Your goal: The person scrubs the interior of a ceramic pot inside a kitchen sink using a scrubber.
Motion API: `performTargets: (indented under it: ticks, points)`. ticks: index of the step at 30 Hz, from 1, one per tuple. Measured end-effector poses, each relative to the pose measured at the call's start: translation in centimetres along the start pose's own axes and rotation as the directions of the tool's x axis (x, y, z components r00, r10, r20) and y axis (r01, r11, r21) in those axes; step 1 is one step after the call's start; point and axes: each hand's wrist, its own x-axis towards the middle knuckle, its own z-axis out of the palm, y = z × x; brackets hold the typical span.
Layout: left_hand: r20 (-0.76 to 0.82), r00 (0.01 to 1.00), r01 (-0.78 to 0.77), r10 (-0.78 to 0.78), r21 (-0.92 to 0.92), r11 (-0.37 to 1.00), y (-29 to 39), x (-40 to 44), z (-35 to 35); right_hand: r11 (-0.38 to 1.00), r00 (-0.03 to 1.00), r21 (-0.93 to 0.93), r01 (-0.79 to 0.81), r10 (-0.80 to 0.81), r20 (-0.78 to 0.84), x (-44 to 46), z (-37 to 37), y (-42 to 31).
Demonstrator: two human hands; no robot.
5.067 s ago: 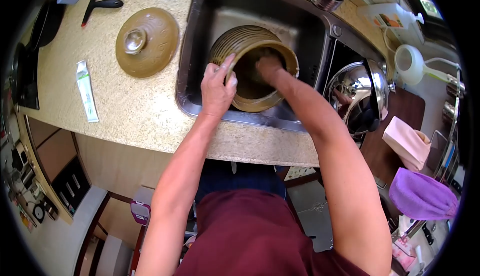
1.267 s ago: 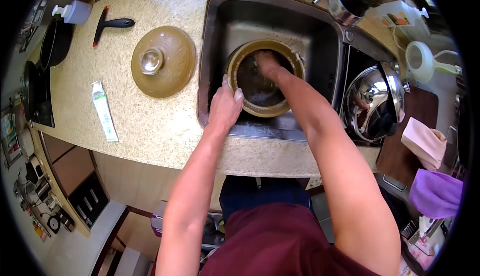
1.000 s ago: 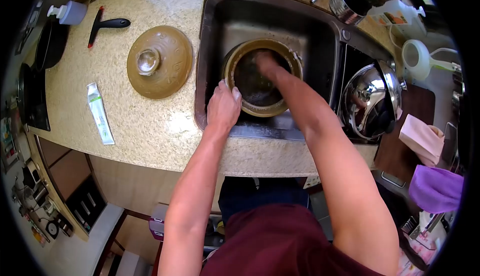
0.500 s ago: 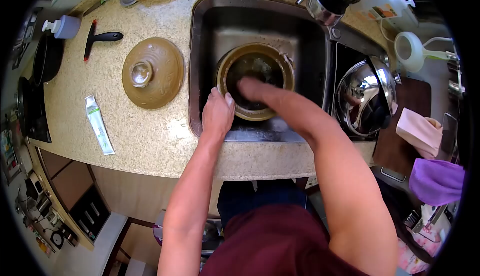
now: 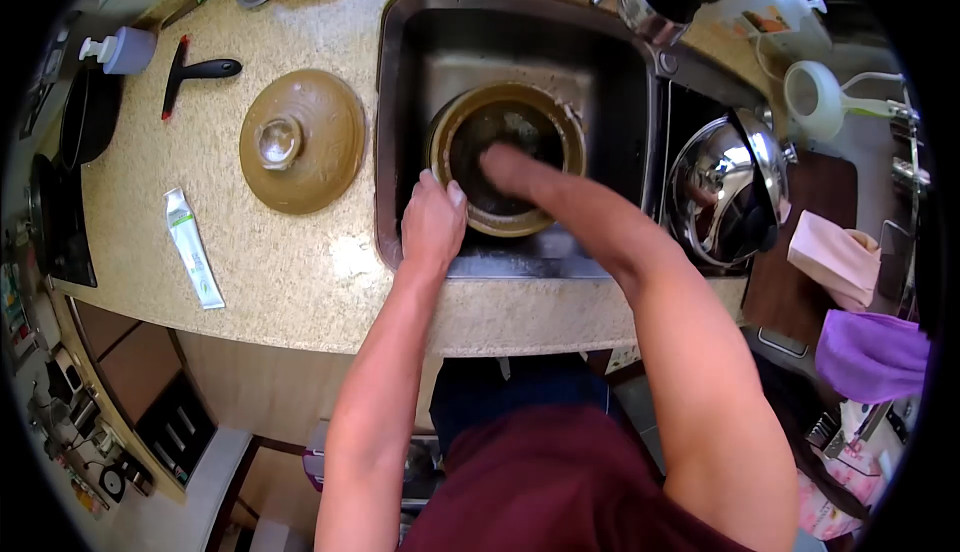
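Observation:
A brown clay pot stands in the left basin of the sink, with dark wet contents or residue inside. Its near left rim is gripped by my left hand, thumb over the edge. My right hand is down inside the pot, near its bottom. Those fingers are blurred, and whatever may be under them is hidden. On the counter to the left lies the matching brown lid, knob up.
Left of the lid are a black-handled squeegee-like tool, a white-green tube and a pump bottle. The faucet overhangs the back right. Shiny metal cookware fills the right basin. A brown board lies beyond it.
My right hand has shifted slightly within the pot. My left hand keeps its hold on the rim, and the whole view has moved a little.

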Motion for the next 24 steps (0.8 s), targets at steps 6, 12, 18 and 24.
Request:
performTargets:
  ticks: [6,12,18,24]
  points:
    - [-0.006,1.0,-0.015,0.015,-0.014,1.0,-0.6,-0.6,0.1,0.75,0.895,0.49,-0.444,0.35,0.275,1.8,-3.7,0.7]
    - [0.028,1.0,0.011,-0.011,-0.004,1.0,-0.5,-1.3,0.1,0.923,0.942,-0.256,0.288,-0.224,0.251,2.4,-3.5,0.8]
    - [0.024,1.0,0.0,0.0,-0.003,1.0,-0.1,-0.3,-0.1,0.638,0.776,-0.55,0.54,-0.123,0.619,0.6,-0.3,2.6]
    - [0.041,0.999,0.01,-0.012,0.036,0.999,-0.6,-0.5,0.3,0.997,0.996,-0.011,0.08,-0.079,0.051,4.8,3.8,-2.3]
